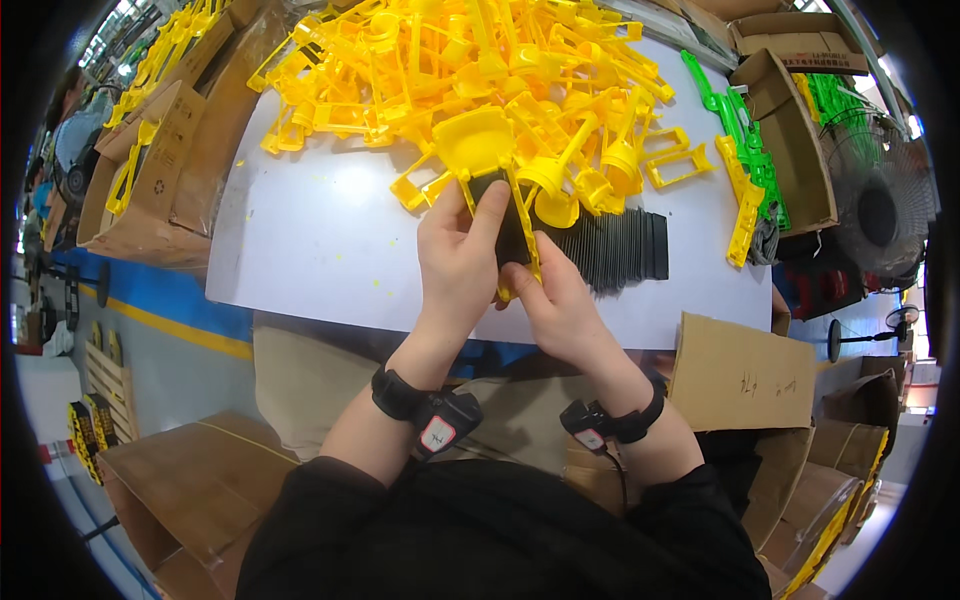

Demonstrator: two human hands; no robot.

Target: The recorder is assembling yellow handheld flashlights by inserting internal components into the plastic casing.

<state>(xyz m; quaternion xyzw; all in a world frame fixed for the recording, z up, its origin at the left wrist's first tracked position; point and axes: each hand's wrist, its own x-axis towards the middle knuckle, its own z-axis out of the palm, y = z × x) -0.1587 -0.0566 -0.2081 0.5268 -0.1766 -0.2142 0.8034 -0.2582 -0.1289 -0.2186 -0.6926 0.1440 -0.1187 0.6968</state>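
Observation:
My left hand (pixel 455 262) grips a yellow plastic part (pixel 473 140) with a wide scoop-like head and a long narrow frame. Its thumb presses on a flat black strip (pixel 512 235) lying within that frame. At the frame's near end, my right hand (pixel 562 308) pinches the right edge; its fingertips are partly hidden. Just right of the held part, a fanned row of thin dark strips (pixel 625 250) lies on the white table (pixel 310 235). Beyond my hands spreads a big heap of similar yellow parts (pixel 390 75), some of them close to the held part.
Green plastic parts (pixel 745 135) and a yellow strip (pixel 741 205) lie along the table's right side. Cardboard boxes stand at the left (pixel 150 175), right (pixel 790 150), lower right (pixel 742 375) and lower left (pixel 200 475). A fan (pixel 876 212) is at far right.

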